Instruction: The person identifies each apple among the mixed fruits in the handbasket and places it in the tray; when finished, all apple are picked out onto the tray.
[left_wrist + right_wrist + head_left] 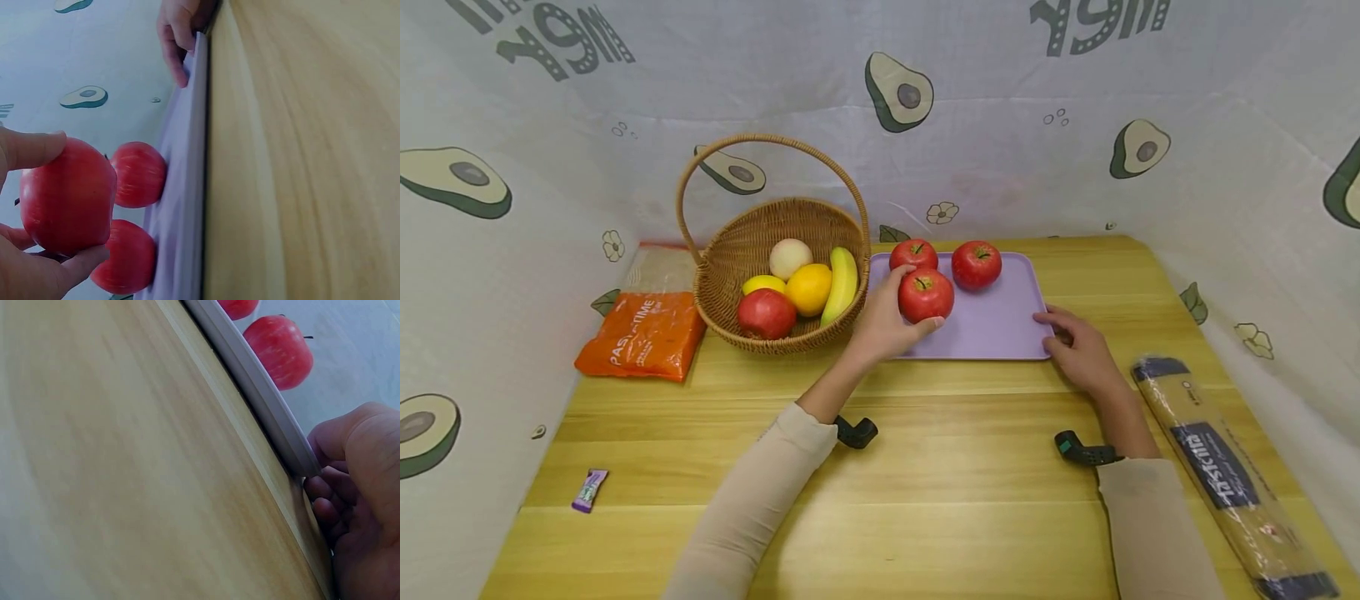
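In the head view my left hand (883,325) holds a red apple (927,296) between thumb and fingers over the left part of a purple tray (992,325). Two more red apples, one at the back left (913,253) and one at the back middle (976,265), sit on the tray. The left wrist view shows the held apple (69,197) apart from the tray surface. My right hand (1081,350) pinches the tray's right edge near its front corner; the right wrist view shows the thumb and curled fingers of this hand (369,487) at the tray corner (300,459).
Left of the tray stands a wicker basket (722,258) with a banana (842,283), a pomegranate-like red fruit (766,314) and other fruit. An orange pasta bag (651,333) lies farther left, a small purple packet (590,490) at front left, a long noodle pack (1217,467) at right.
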`<state>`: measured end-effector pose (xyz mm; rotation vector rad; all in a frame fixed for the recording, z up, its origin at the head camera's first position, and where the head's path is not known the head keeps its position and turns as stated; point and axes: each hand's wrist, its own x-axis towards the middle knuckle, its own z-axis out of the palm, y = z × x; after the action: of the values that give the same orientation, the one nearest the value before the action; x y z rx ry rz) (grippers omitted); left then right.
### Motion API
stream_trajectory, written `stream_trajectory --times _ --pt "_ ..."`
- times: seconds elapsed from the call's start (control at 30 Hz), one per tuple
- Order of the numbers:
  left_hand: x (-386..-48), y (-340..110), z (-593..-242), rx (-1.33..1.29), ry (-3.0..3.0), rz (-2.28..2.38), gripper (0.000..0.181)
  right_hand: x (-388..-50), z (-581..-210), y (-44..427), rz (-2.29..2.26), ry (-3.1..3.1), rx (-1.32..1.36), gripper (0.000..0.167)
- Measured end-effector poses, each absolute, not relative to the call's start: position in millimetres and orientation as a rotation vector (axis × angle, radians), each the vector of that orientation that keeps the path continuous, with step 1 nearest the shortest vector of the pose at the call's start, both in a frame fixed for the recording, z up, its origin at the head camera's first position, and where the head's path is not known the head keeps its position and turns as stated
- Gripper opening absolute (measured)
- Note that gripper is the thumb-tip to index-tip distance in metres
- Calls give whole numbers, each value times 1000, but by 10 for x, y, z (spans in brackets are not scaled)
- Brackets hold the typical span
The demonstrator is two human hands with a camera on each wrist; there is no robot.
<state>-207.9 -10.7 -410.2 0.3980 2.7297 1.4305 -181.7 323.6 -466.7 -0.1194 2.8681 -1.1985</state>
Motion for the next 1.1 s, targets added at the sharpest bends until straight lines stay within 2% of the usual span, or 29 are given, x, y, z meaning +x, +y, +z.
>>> stream_trajectory --times 0.5,0.7,0.9,1.0,1.1 --pt "-2149 -110 -4373 312 2717 1377 86 -1820 -4687 3252 -1202 2877 -122 44" --pt "-2139 -162 -4403 377 2736 1329 96 -1823 -4691 3252 -1201 2873 -119 44" --pt "-1916 -292 -4201 508 2797 1181 105 -1823 -4692 3232 -1188 2869 -123 44" --pt "-1785 -382 -4013 610 2825 1142 99 -1817 -4683 3235 -1184 2876 -133 44" --pt "-1707 -509 -3835 680 2840 1196 86 -1813 -4679 3236 -1181 2886 -141 44"
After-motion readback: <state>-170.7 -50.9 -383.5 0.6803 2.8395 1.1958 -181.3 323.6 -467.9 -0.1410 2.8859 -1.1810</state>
